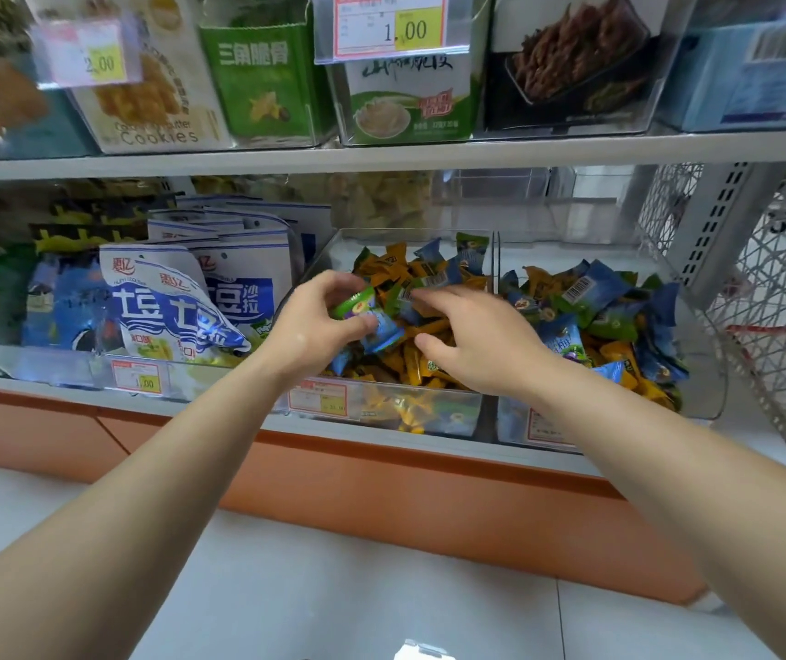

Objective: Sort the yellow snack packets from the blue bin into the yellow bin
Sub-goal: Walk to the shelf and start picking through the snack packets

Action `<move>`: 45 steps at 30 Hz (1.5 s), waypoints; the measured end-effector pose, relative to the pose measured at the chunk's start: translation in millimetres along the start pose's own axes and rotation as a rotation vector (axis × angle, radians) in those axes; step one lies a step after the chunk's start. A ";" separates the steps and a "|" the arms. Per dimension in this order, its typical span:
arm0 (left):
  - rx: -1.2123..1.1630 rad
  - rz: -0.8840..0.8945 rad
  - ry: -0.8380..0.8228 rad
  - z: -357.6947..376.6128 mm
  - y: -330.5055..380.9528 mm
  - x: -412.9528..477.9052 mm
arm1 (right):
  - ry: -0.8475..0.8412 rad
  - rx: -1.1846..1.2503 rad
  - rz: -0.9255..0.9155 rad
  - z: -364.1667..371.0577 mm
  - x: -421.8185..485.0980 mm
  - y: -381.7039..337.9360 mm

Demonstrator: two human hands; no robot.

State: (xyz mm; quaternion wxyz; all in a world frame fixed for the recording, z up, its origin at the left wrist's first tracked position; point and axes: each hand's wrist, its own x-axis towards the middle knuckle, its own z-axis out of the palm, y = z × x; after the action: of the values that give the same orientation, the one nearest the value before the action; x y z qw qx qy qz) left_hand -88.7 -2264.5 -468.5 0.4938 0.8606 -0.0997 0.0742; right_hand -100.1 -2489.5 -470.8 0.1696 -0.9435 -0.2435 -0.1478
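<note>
Nearby, white bags (pixel 176 302) flank left hand (pixel 317 321) gripping packets (pixel 356 304).

My left hand (pixel 314 321) grips a green packet (pixel 355 302) and a blue packet (pixel 383 333) over the left clear bin (pixel 322 259). My right hand (pixel 472 340) rests loosely spread on its yellow packets (pixel 414 369). The right clear bin (pixel 700 345) stands just beside, filled mostly with blue and green packets.
</note>
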 end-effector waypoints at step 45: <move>-0.125 -0.052 -0.057 44.0 51.0 -25.2 | 0.317 0.722 0.479 -49.4 -51.8 36.4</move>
State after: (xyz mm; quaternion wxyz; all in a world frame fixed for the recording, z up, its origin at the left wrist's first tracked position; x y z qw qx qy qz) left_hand -124.3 -2325.3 -453.7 0.5453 0.8322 -0.0959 0.0305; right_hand -134.7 -2560.1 -454.2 0.5518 -0.8195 -0.0255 -0.1526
